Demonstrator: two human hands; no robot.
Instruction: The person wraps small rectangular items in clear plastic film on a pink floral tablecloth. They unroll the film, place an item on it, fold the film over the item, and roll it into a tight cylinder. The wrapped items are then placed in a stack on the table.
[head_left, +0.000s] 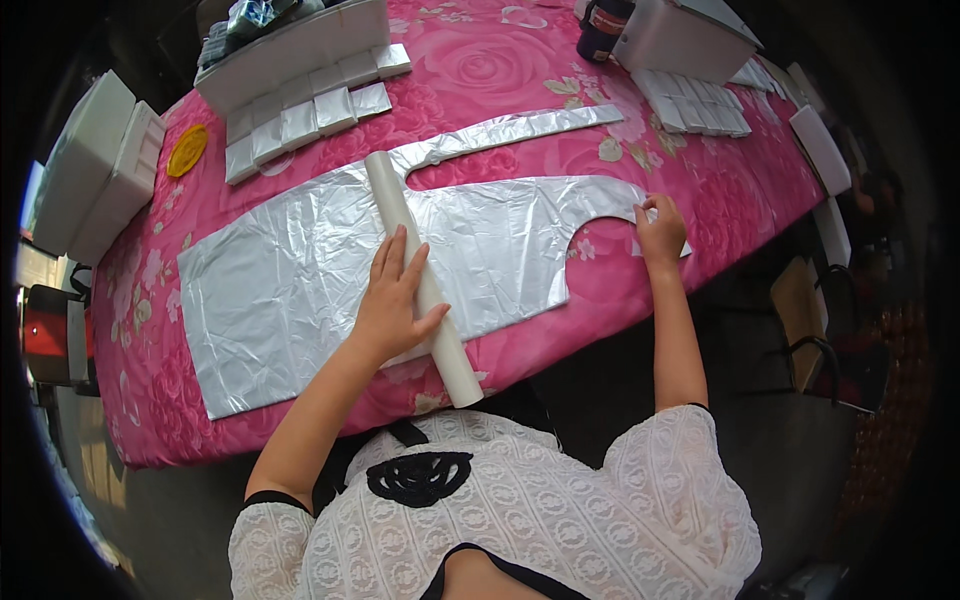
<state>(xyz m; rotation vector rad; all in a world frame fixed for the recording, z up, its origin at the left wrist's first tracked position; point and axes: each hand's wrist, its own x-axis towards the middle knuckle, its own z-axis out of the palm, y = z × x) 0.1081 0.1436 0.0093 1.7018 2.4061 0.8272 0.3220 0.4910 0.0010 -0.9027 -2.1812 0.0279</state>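
A thin, shiny whitish plastic apron lies flat across the table, with a curved neck cutout and long straps at its right end. Across its middle rests a pale cylindrical tube, slanting toward me and reaching past the apron's near edge. My left hand lies over the tube with its fingers stretched and spread, the palm against it. At the right end my right hand is closed in a pinch on the tip of the apron's near strap. The far strap lies loose on the cloth.
A pink floral cloth covers the table. Small folded white packets lie in rows by a white foam box. More packets sit far right beside another box and a dark flask. A yellow ring lies left.
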